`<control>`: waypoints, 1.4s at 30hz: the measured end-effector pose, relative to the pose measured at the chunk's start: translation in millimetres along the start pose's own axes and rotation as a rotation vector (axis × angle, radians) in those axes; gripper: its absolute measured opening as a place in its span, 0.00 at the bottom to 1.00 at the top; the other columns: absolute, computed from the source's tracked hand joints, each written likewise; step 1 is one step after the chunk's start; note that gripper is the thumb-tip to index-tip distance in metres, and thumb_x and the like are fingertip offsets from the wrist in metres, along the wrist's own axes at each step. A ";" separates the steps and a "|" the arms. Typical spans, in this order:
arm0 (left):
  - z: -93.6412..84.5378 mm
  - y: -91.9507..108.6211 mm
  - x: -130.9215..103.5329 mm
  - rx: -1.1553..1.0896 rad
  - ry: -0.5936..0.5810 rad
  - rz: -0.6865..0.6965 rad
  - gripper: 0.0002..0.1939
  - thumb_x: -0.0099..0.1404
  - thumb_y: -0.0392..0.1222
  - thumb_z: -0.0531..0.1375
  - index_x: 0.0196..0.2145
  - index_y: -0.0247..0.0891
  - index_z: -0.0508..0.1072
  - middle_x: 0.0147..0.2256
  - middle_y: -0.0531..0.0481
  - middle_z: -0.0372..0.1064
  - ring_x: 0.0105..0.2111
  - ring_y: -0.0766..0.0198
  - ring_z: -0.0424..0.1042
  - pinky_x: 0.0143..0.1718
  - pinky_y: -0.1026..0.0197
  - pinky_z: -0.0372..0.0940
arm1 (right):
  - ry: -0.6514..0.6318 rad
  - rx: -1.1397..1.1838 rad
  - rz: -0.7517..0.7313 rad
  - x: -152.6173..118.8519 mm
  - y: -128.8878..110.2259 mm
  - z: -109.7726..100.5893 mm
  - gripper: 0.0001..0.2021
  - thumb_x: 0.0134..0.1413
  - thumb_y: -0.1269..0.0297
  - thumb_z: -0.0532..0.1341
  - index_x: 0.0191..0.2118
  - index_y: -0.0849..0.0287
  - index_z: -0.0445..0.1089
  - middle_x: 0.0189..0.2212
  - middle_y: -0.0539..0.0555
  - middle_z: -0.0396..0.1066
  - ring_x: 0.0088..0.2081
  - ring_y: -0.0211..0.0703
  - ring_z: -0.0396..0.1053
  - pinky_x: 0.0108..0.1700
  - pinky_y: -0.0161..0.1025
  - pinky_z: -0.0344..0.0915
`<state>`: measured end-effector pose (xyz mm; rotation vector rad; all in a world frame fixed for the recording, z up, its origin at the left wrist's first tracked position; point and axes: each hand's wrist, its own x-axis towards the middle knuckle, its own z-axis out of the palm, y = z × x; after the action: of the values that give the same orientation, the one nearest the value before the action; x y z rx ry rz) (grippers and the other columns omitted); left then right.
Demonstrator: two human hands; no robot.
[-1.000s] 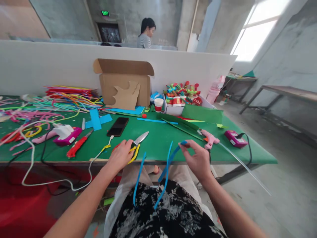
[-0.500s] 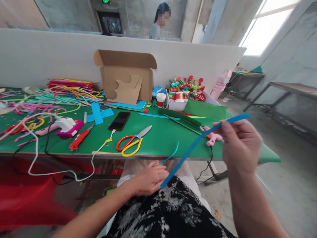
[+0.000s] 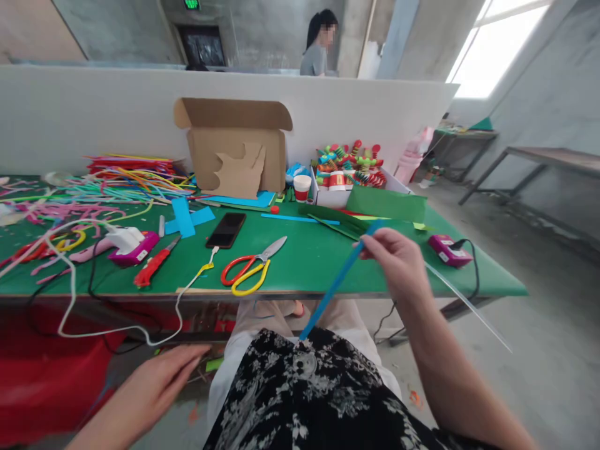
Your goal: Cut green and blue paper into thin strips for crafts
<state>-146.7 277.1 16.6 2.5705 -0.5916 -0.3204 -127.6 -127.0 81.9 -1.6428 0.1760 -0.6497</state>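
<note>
My right hand pinches one end of a long blue paper strip, which slants down over the table's front edge to my lap. My left hand is off to the left, below the table edge, its fingers stretched out and nothing visible in them. Scissors with one red and one yellow handle lie partly open on the green table, left of the held strip. Another blue strip lies flat farther back, beside green paper sheets.
A phone, a red utility knife and a white cable lie left. Behind stand a cardboard box, a paper cup and a box of colourful figures. A purple power socket sits right. Beyond the white partition is a person.
My left hand has left the strip and swung out to the left, its fingers now stretched. The right hand has moved left with the blue strip, uncovering the purple socket.
</note>
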 end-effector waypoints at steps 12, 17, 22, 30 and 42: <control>34.6 125.5 186.7 -0.018 0.151 0.204 0.13 0.70 0.44 0.50 0.42 0.36 0.71 0.40 0.40 0.73 0.43 0.51 0.71 0.44 0.52 0.66 | -0.024 0.272 0.302 31.8 58.8 39.8 0.22 0.32 0.47 0.74 0.25 0.58 0.70 0.22 0.50 0.75 0.22 0.34 0.67 0.29 0.34 0.69; 20.3 64.7 172.4 0.605 0.252 -0.056 0.14 0.66 0.37 0.52 0.45 0.29 0.71 0.42 0.32 0.70 0.44 0.43 0.70 0.43 0.48 0.64 | 0.042 0.218 0.366 43.2 85.8 25.4 0.22 0.30 0.46 0.73 0.23 0.59 0.69 0.22 0.52 0.75 0.20 0.34 0.67 0.25 0.34 0.68; 11.8 56.5 164.8 0.491 0.113 -0.003 0.23 0.61 0.27 0.51 0.53 0.33 0.66 0.43 0.37 0.72 0.44 0.50 0.73 0.45 0.54 0.64 | 0.025 0.164 0.314 38.6 103.6 44.1 0.25 0.28 0.41 0.72 0.23 0.57 0.67 0.20 0.52 0.74 0.20 0.37 0.67 0.24 0.35 0.67; -19.7 5.9 131.4 0.281 0.237 -0.074 0.20 0.62 0.32 0.55 0.53 0.40 0.64 0.45 0.46 0.74 0.44 0.58 0.74 0.43 0.61 0.64 | -0.067 -0.023 0.197 37.0 118.4 48.2 0.27 0.30 0.35 0.68 0.24 0.56 0.68 0.19 0.52 0.73 0.22 0.44 0.70 0.26 0.40 0.68; -83.0 -54.7 171.4 0.537 0.333 -0.540 0.19 0.64 0.37 0.51 0.52 0.30 0.64 0.41 0.32 0.76 0.43 0.44 0.76 0.37 0.54 0.65 | -0.120 -0.145 0.155 39.6 121.5 51.0 0.24 0.35 0.37 0.66 0.24 0.54 0.68 0.20 0.52 0.73 0.23 0.46 0.71 0.27 0.41 0.68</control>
<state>49.9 274.4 40.5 3.1764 0.1810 0.1217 -39.0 -124.8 -23.3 -1.7818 0.2654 -0.4273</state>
